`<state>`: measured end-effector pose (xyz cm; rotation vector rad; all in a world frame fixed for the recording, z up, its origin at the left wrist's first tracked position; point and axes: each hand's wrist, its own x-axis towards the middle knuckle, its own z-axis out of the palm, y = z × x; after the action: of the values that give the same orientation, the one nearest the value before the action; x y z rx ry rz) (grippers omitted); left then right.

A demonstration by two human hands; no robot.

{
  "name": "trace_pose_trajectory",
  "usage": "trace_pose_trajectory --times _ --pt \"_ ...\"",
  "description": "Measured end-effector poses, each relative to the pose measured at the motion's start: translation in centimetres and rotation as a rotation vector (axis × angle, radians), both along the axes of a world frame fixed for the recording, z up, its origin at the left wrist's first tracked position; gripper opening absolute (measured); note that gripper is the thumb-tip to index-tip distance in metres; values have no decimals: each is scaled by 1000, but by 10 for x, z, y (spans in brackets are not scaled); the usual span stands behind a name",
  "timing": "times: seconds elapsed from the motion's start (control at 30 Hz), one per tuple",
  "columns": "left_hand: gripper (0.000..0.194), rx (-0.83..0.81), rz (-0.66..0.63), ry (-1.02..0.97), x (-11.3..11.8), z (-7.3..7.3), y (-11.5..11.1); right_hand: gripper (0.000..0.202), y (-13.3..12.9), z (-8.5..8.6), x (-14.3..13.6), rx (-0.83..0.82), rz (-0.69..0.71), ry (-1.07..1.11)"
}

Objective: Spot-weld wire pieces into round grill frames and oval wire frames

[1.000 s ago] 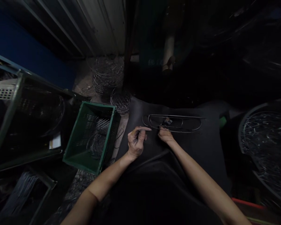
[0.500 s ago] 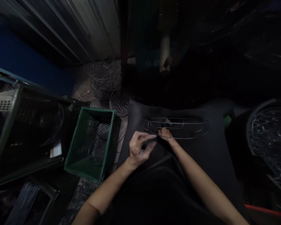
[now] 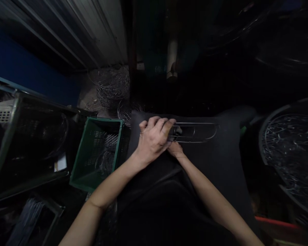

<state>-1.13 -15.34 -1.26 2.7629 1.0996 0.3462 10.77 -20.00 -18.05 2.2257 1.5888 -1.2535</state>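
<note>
A long, rounded wire frame (image 3: 206,138) lies across my lap over dark cloth (image 3: 210,181). My left hand (image 3: 154,138) is at the frame's left end, its fingers curled over the wires and hiding that end. Beside it, my right hand (image 3: 176,149) is closed at the frame's lower wire, with its fingers mostly hidden. Just above the right hand, inside the frame, is a small pale and dark piece (image 3: 178,130); I cannot make out what it is or whether the hand holds it.
To the left stands a green plastic crate (image 3: 86,157) with wire pieces inside. Wire coils (image 3: 110,90) lie on the floor behind it. On the right is a large round tub (image 3: 265,136) full of wire pieces. A pale pipe (image 3: 172,59) hangs ahead.
My left hand has moved up from below the frame onto its left end, and its fingers have curled over it. The right hand stays at the frame's lower wire.
</note>
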Motion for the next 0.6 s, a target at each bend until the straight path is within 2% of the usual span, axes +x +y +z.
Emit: trace_pose_trajectory --times 0.13,0.23,0.33,0.37,0.43,0.47,0.53,0.6 --pt "58 74 130 -21 -14 29 25 37 13 23 3 50 127 -57" --pt "55 73 255 -72 -24 30 51 39 42 38 22 154 248 -122" --pt "39 -30 383 -240 -34 16 81 43 84 33 44 266 340 -208" --pt "33 -60 431 -294 -37 9 91 45 94 26 49 241 390 -204" --pt "28 -108 533 -312 -42 -4 111 43 101 7 50 84 540 -121" --pt "29 -128 576 -263 -45 -12 121 39 95 -3 48 -28 635 -52" --pt "38 -152 628 -96 -52 -28 137 24 65 -16 41 -191 804 84" --pt "50 -147 660 30 -64 -47 147 10 30 -16 32 -309 913 162"
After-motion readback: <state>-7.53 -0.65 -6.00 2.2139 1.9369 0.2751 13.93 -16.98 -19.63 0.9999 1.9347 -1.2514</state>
